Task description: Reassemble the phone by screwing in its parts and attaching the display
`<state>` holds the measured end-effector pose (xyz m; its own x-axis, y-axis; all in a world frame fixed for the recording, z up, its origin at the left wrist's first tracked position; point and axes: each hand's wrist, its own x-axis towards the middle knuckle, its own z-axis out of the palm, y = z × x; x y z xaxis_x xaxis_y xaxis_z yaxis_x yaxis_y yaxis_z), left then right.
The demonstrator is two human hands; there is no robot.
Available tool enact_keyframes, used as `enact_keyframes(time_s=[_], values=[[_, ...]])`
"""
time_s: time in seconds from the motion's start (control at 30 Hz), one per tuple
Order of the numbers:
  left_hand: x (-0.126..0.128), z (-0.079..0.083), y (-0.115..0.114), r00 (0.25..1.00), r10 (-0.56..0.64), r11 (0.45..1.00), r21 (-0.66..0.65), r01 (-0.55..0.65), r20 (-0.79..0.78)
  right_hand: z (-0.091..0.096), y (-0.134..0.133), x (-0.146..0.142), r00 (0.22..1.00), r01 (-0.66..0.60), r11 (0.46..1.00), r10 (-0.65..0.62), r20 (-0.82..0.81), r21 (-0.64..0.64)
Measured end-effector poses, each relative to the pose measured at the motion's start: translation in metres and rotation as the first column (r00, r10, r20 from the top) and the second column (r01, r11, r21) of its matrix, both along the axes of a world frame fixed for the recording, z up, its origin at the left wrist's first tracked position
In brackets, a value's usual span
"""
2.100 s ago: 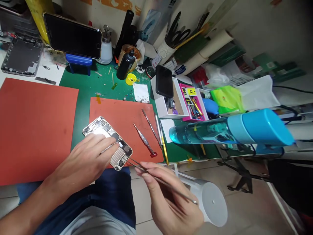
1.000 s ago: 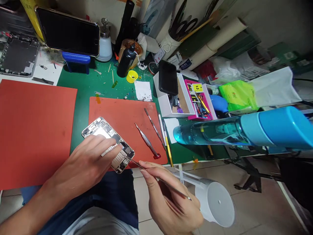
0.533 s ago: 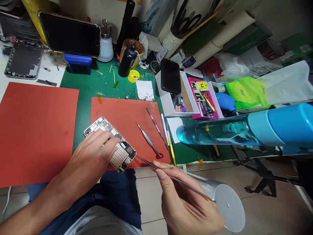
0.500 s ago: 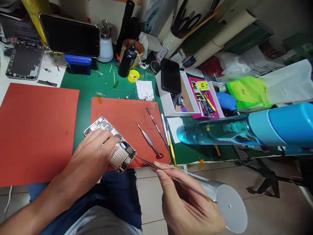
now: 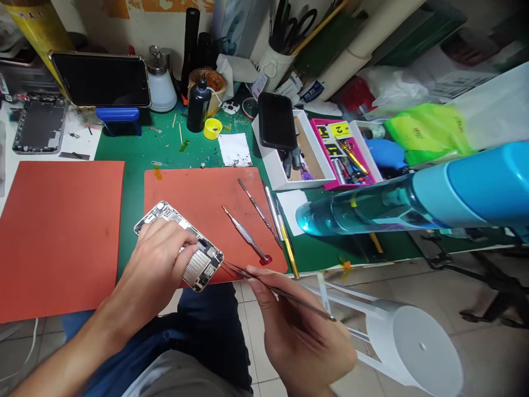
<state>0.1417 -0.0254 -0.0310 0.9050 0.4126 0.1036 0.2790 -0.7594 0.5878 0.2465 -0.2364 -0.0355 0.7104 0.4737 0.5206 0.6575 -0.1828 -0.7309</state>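
An opened smartphone (image 5: 210, 256) with its circuit boards bare lies aslant at the front of the right-hand red mat (image 5: 194, 187). My left hand (image 5: 161, 256) rests over its middle, fingers curled round it and hiding much of the inside. In my right hand (image 5: 301, 331) is a pair of metal tweezers (image 5: 273, 286), pinched between thumb and fingers. Their tips are slightly apart, close by the phone's lower right corner; whether they touch it I cannot tell. Right of the phone lies a screwdriver-like tool (image 5: 248, 237) with a red end, beside a thin metal pick (image 5: 258, 207).
A gold and silver pen-like tool (image 5: 285, 231) lies along the mat's right edge. Beyond it stretches a blue water bottle (image 5: 372, 204). Small open boxes (image 5: 318, 149) hold tools. A phone (image 5: 101, 80) stands on a blue holder at the back left. A white stool (image 5: 425, 347) stands below the table edge.
My view has swung a little, so most table items sit further left. The tweezer tips now show slightly apart near the phone's corner. My left hand keeps its hold on the phone.
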Motion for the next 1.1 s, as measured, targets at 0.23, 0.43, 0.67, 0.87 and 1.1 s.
enact_keyframes(time_s=[0.23, 0.43, 0.67, 0.87, 1.1], values=[[-0.0023, 0.0015, 0.0001, 1.0, -0.015, 1.0, -0.01, 0.015, -0.023, 0.0001, 0.0047, 0.0011, 0.999, 0.009, 1.0, -0.009, 0.039, -0.007], [-0.0072, -0.0006, -0.0005, 0.998, -0.07, 0.995, 0.074, 0.07, 0.001, -0.0015, 0.0054, 0.0, 0.999, 0.016, 1.0, -0.016, 0.033, 0.019], [-0.0047, -0.0022, -0.001, 0.996, -0.084, 0.989, 0.125, 0.081, 0.021, -0.0046, 0.002, -0.0049, 0.998, 0.063, 0.996, -0.061, -0.03, 0.061], [-0.0069, -0.0022, -0.0002, 0.992, -0.129, 0.984, 0.127, 0.127, 0.012, -0.0047, 0.0042, -0.0038, 0.991, 0.099, 0.99, -0.089, -0.097, 0.096], [-0.0056, -0.0023, -0.0004, 0.991, -0.126, 0.985, 0.122, 0.12, 0.04, -0.0026, 0.007, -0.003, 0.992, 0.091, 0.989, -0.079, -0.1, 0.121]])
